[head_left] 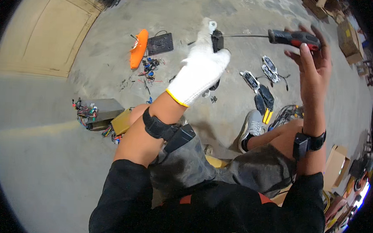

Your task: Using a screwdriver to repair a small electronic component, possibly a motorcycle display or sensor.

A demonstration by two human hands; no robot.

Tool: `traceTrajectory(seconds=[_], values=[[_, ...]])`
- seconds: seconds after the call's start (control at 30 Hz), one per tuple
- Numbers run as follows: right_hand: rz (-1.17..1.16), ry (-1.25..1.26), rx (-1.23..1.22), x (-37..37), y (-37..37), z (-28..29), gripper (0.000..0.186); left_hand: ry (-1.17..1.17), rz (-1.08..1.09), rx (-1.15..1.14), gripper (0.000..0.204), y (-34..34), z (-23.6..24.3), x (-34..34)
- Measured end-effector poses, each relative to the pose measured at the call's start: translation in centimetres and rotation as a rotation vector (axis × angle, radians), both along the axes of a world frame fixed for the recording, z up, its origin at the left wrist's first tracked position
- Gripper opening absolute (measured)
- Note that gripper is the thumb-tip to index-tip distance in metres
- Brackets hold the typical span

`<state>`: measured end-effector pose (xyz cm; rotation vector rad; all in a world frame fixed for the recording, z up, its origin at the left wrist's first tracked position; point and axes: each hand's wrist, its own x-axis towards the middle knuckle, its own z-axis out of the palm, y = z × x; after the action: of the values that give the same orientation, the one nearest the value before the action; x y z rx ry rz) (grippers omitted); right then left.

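My left hand (202, 69), in a white knit glove with a yellow cuff, is closed around a dark, elongated part (218, 41). Most of that part is covered by the glove, so its kind is unclear. A small white piece with a hole (212, 26) shows at the gloved fingertips. My bare right hand (316, 60) grips a screwdriver (292, 38) by its black and red handle, thumb beneath and some fingers lifted. Its long thin shaft points left and reaches the dark part; whether the tip touches a screw cannot be seen.
On the concrete floor lie an orange shell (139, 50), a black square plate (160, 44), small wired parts (151, 66), oval light-like modules (250, 81) and yellow-handled pliers (267, 116). A metal box (104, 110) with wires stands left. Cardboard boxes (350, 43) line the right.
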<state>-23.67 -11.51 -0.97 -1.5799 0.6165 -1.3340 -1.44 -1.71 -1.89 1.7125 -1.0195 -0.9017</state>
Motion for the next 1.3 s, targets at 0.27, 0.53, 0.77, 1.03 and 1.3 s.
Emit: traceTrajectory(seconds=[0.27,0.53,0.77,1.03,1.3], values=[[-0.074,0.296,0.422,-1.3,-1.3,-0.2,0.046,-0.276,-0.009,-0.184,0.08,-0.4,-1.2,0.4],[0.251,-0.126,0.245,-1.0,0.4,0.6,0.053,0.126,0.014,-0.008,0.079,-0.5,-1.3,0.3],[-0.048,0.328,0.514,-1.2,-0.2,0.2,0.034,-0.095,0.004,-0.104,0.075,-0.3,-2.2,1.0],[0.223,-0.006,0.186,-1.4,0.6,0.4,0.048,-0.165,0.017,-0.107,0.073,-0.2,-2.3,1.2],[0.003,0.227,0.343,-0.9,0.3,0.3,0.04,-0.185,0.01,-0.054,0.075,0.1,-1.4,1.0]])
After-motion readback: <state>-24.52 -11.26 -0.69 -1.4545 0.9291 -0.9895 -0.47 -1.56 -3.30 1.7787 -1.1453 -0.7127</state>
